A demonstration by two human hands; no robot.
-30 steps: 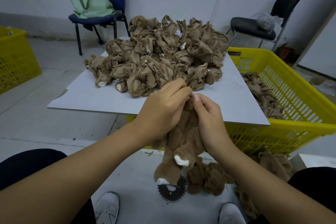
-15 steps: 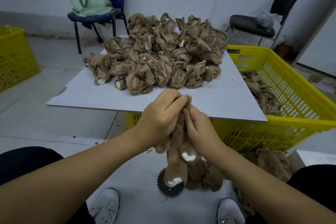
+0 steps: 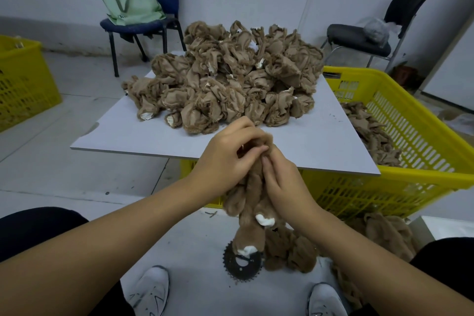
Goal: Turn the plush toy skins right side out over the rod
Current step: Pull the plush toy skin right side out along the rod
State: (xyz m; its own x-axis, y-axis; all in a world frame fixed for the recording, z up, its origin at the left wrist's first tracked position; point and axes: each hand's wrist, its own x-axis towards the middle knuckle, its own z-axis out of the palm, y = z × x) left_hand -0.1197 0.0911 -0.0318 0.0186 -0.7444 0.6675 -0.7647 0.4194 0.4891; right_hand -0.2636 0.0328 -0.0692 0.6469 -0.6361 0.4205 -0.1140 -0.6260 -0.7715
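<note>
1. Plush toy skin (image 3: pixel 252 215), brown fur side out, hanging at center frame between both hands, 2 white-tipped limbs dangling toward the lower center.
2. Left hand (image 3: pixel 227 159) at center, fingers curled over the skin's upper end, pinching the fabric against the thumb.
3. Right hand (image 3: pixel 283 182) just right of it, fingers curled along the skin's side, gripping it; fingertips of both hands touching at the top of the skin.
4. Rod hidden under the skin and hands; cannot tell where exactly.
5. Toothed black sprocket (image 3: pixel 242 264) flat on the floor at lower center, directly below the hanging skin.
6. Pile of inside-out skins (image 3: pixel 225 79), tan and crumpled, heaped on the white surface (image 3: pixel 123 136) in the upper center.
7. Yellow basket (image 3: pixel 410 182) at right, partly under the surface, holding more brown skins; another yellow basket (image 3: pixel 23 79) at the left edge.
8. More furry skins (image 3: pixel 289 251) on the floor at lower right, beside the sprocket.
9. Blue chair (image 3: pixel 151 2) with a green bag at upper left, black chair (image 3: pixel 395 23) at upper right.
10. 2 white shoes (image 3: pixel 148 292) at the bottom edge.
</note>
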